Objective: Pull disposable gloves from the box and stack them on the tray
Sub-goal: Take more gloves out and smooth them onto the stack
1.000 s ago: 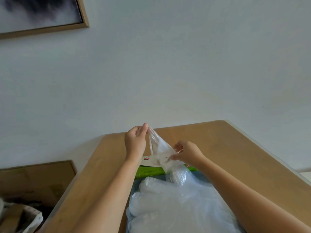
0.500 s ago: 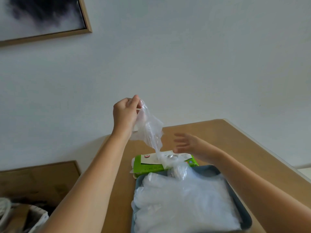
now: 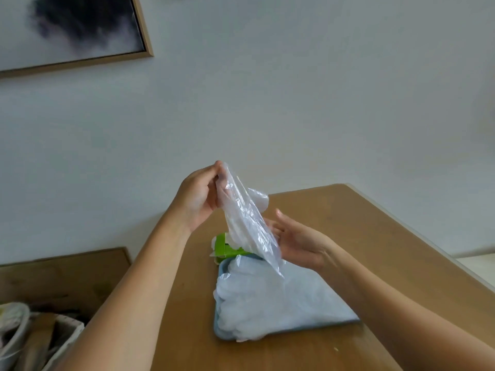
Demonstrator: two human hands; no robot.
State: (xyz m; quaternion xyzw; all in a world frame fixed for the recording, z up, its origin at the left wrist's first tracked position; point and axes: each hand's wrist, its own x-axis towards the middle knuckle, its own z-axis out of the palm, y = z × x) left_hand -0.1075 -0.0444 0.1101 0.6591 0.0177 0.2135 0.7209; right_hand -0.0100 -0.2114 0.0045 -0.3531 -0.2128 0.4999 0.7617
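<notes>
My left hand (image 3: pixel 198 197) pinches the top edge of a clear plastic glove (image 3: pixel 245 219) and holds it in the air above the table. The glove hangs down toward the green glove box (image 3: pixel 224 249), which it partly hides. My right hand (image 3: pixel 297 241) is held open with straight fingers, its fingertips against the lower part of the hanging glove. In front of the box lies a grey-blue tray (image 3: pixel 318 325) covered by a stack of clear gloves (image 3: pixel 270 298).
The wooden table (image 3: pixel 345 226) runs to an edge at the right. Beyond its left edge stand a lower wooden surface (image 3: pixel 61 274) and a bin of clutter (image 3: pixel 32 336). A framed picture (image 3: pixel 69 28) hangs on the white wall.
My left hand has lifted the glove free of the box. My right hand let go of the box area, opened, and now meets the glove's lower part.
</notes>
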